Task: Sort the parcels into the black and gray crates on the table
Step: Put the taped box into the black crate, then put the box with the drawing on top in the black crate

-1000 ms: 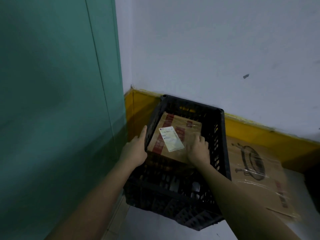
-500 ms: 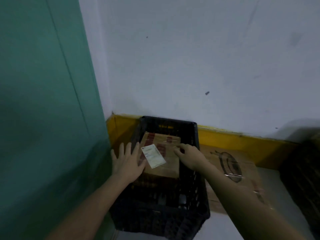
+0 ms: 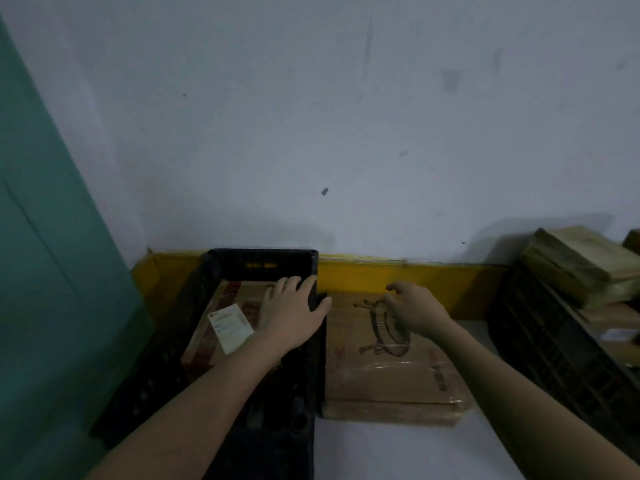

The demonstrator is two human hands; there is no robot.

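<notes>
Black crate at left on white table, against yellow ledge. Brown cardboard parcel inside crate, white label on top. Left hand over crate's right rim: fingers loosely together on parcel, thumb hooked outside rim. Right hand above flat cardboard box just right of crate, fingers curled, slightly apart, holding nothing; contact with box unclear. Second dark crate at far right, stacked brown parcels in it. Green panel at left.
</notes>
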